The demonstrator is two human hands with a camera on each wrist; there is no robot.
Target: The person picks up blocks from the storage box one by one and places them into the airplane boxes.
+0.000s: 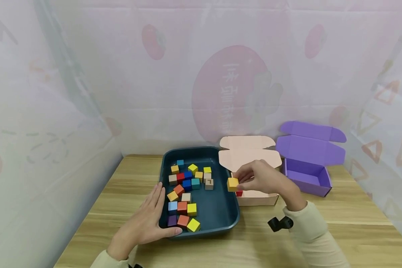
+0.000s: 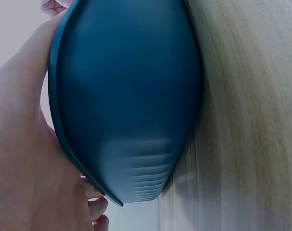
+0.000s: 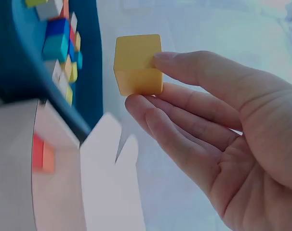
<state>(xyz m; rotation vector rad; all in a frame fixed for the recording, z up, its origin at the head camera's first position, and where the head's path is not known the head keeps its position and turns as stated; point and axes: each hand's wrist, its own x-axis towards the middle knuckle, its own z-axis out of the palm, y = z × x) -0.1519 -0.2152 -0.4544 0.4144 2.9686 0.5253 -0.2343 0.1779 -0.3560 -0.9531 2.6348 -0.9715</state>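
My right hand (image 1: 262, 178) pinches an orange-yellow cube (image 1: 232, 184) between thumb and fingers, above the right rim of the dark teal tray. The right wrist view shows the same cube (image 3: 139, 64) by the fingertips. Below and behind that hand stands a pale pink box (image 1: 258, 201) with its lid up, partly hidden, and a red block (image 1: 239, 193) shows inside. My left hand (image 1: 144, 217) rests on the tray (image 1: 217, 212) at its near left corner, fingers straight along the left rim and thumb along the front. Several coloured and plain wooden cubes lie in the tray, mostly on its left side.
An open purple box (image 1: 308, 178) stands right of the pink one, its lid raised. All sit on a wood-grain table (image 1: 114, 201), with a printed cloth (image 1: 174, 123) hanging behind and at both sides.
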